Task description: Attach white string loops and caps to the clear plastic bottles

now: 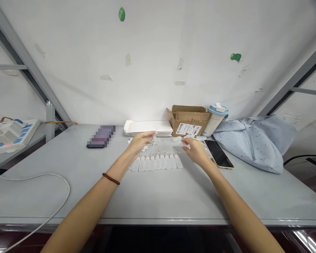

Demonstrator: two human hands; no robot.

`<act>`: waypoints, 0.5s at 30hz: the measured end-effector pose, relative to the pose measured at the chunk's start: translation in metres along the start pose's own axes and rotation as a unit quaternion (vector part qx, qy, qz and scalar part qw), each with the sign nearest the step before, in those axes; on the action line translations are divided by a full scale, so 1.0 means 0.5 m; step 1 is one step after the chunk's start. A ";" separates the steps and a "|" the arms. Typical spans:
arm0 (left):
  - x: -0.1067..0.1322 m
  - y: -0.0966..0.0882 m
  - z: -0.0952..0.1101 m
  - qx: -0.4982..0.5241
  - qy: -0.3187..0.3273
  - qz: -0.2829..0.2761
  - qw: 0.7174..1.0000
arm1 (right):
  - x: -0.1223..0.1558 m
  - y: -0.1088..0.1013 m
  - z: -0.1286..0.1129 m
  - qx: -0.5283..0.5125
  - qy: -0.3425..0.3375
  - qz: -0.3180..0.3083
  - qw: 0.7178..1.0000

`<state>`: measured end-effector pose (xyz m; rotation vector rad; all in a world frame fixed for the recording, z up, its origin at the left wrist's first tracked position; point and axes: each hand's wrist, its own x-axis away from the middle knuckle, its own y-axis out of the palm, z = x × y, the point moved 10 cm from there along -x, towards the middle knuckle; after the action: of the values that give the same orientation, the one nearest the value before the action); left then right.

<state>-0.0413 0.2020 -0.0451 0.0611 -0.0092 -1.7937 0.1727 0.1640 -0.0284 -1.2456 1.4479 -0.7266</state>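
Both my arms reach over a grey table point(158, 196). A row of several small white tags point(156, 162) with strings lies flat between my hands. My left hand point(139, 142), with a red bead bracelet on its wrist, pinches thin white string from a loose bundle point(155, 141) just behind the row. My right hand point(196, 149) has its fingers closed on a small white tag point(185, 137) at the row's right end.
Behind the tags lie a stack of white paper sleeves point(147, 128), an open cardboard box point(189, 121) and a lidded cup point(215, 120). A phone point(219, 154) and a blue cloth bag point(252, 144) lie at right, a dark phone point(101, 137), power strip point(13, 135) and white cable point(42, 175) at left.
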 end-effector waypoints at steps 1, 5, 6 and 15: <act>-0.001 -0.001 -0.004 0.046 -0.008 0.001 0.999 | 0.001 -0.003 -0.009 -0.016 -0.013 0.010 1.000; -0.005 -0.001 -0.021 0.141 -0.043 0.001 0.989 | 0.010 -0.008 -0.044 -0.051 -0.057 0.034 0.997; -0.005 -0.001 -0.024 0.153 -0.051 0.002 0.987 | 0.012 -0.008 -0.051 -0.057 -0.065 0.038 0.996; 0.001 -0.009 0.003 0.270 -0.035 0.018 0.962 | 0.023 -0.007 -0.080 -0.086 -0.102 0.056 0.989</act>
<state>-0.0457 0.2024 -0.0440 0.3853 -0.5469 -1.7105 0.1371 0.1452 -0.0181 -1.3161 1.4198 -0.3924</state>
